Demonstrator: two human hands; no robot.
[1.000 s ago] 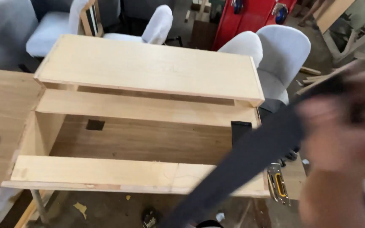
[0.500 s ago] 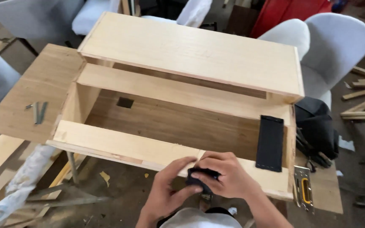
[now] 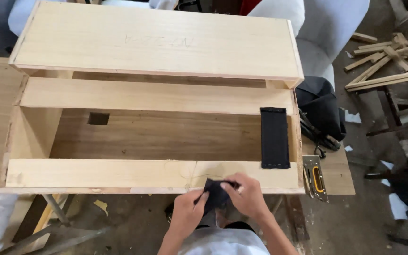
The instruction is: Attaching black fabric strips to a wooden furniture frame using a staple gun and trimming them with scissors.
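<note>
1. At the near edge of the wooden frame (image 3: pixel 154 172), both hands are meeting over the front rail, a little right of its middle.
2. Left hand (image 3: pixel 187 215) is pinching the near end of a black webbing strap (image 3: pixel 216 194); its grip is closed on the strap, thumb and fingers pressing the fabric.
3. Right hand (image 3: pixel 246 196) is also clamping the same strap from the right, fingers folded over its top edge, holding it against the near rail.
4. Strap end is sitting on the near rail's edge, hanging down toward the person; how long the rest is I cannot tell, as it is hidden under the hands and body.
5. One strip of black webbing (image 3: pixel 275 138) is already lying across the opening at the right end, spanning from the far inner rail to the near rail, with a fastening line showing faintly at its near end.
6. Judging from this, one strip looks done and the second is only being positioned; the long stretch of opening to the left is showing no webbing.
7. A yellow-and-metal staple gun (image 3: pixel 315 178) is lying on the worktop (image 3: pixel 341 179) just right of the frame, near the right hand but untouched.
8. A black cloth bundle (image 3: pixel 322 106) is resting further right, beside grey chairs (image 3: pixel 322 28); wood offcuts (image 3: pixel 388 61) are lying on the floor far right.
</note>
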